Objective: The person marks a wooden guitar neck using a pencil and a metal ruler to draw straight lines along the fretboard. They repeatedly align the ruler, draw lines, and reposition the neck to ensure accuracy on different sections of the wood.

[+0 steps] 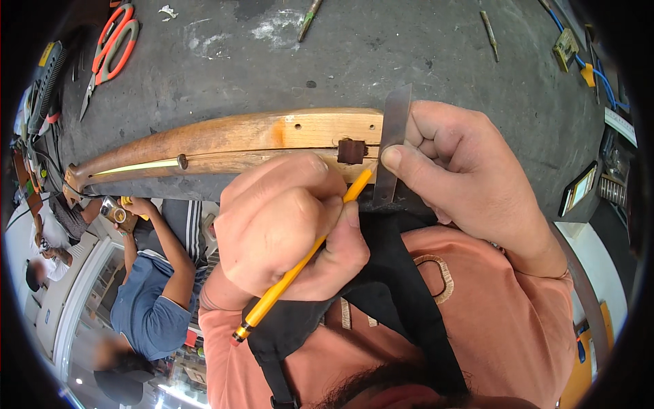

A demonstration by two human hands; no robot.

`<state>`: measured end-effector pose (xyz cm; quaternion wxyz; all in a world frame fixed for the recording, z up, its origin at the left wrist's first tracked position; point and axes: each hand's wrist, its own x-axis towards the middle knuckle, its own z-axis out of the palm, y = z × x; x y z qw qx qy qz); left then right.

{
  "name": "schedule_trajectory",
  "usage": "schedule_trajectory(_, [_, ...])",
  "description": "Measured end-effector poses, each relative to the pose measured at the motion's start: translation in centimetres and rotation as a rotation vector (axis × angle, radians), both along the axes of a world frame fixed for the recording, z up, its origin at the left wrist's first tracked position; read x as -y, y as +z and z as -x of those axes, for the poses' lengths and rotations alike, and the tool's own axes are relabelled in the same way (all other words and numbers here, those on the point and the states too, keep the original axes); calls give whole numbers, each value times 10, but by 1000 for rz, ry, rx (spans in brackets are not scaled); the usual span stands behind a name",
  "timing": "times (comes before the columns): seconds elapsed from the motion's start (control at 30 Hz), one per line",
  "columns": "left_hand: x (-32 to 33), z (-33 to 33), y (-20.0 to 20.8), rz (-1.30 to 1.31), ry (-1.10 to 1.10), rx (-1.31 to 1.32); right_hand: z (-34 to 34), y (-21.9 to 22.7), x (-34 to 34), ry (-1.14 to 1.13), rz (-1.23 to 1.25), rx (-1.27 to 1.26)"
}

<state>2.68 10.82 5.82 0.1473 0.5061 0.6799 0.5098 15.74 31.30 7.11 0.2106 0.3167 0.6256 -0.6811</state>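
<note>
My left hand [286,225] is closed round a yellow pencil [286,279], its eraser end pointing down toward me. The pencil's tip meets the lower edge of a long wooden piece shaped like a guitar neck [231,133], close to its right end. A dark brown square [351,151] sits in the wood there, between two screw holes above and the pencil below. My right hand [470,170] pinches a thin steel ruler [396,123], thumb on top. The ruler lies crosswise at the wood's right end. My left hand hides part of the wood's lower edge.
Orange-handled scissors [112,51] lie at the far left of the dark worktop [225,61]. Two thin tools lie at the back. At the right are blue cables [603,82] and a phone [579,187]. A person in a blue shirt [153,300] works at the left.
</note>
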Motion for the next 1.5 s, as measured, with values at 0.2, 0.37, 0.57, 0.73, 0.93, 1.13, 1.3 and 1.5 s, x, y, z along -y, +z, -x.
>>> schedule_trajectory(0.2, [-2, 1, -1, -12, -23, 2, 1, 2, -1, 0, 9, 23])
schedule_trajectory(0.37, [-3, -3, -3, -16, 38, -29, 2, 2, 0, 1, 6, 17])
schedule_trajectory(0.57, [-3, -3, -1, 13, 42, -2, 4, 5, -1, 5, 11, 28])
schedule_trajectory(0.73, [4, 1, 0, 12, -17, 28, 2, 0, 0, 4, 2, -2])
schedule_trajectory(0.93, [4, -2, -2, -11, 5, 46, 2, -1, 1, -8, 6, -4])
schedule_trajectory(1.13, [3, 0, 2, 0, -15, 76, 3, 1, 1, 0, 3, -2])
schedule_trajectory(1.3, [3, 5, -2, -14, -43, 51, 4, 2, 0, 12, -23, 13])
schedule_trajectory(1.5, [4, 2, -13, -201, 204, 344, 1, 5, -4, -89, 86, -26])
